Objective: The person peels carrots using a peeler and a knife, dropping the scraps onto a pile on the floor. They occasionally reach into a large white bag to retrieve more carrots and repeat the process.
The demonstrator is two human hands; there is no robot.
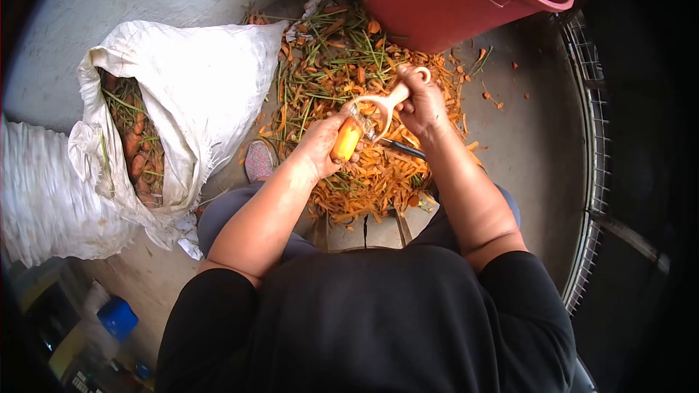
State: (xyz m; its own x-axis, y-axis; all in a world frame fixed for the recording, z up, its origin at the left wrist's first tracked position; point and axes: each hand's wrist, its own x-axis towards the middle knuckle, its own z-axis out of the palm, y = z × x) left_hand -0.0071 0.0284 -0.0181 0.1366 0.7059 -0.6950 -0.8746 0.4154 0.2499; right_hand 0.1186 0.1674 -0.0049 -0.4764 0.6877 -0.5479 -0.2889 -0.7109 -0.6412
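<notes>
My left hand [324,142] is wrapped round a short carrot [347,140] with a bright, peeled-looking surface. My right hand [422,100] grips the pale handle of a Y-shaped peeler [399,93], whose forked head is right by the carrot's upper end. Below both hands spreads a thick heap of carrot peelings [364,189] mixed with green stalks. A dark-handled tool [403,148] rests on the heap just under the peeler; its other end is hidden.
A large red bin [429,7] stands at the back, beside the heap. On the left, a white woven sack [196,65] lies with its mouth open, showing unpeeled carrots [138,145]. A wire rack [593,116] edges the right side. A blue container [117,317] sits at lower left.
</notes>
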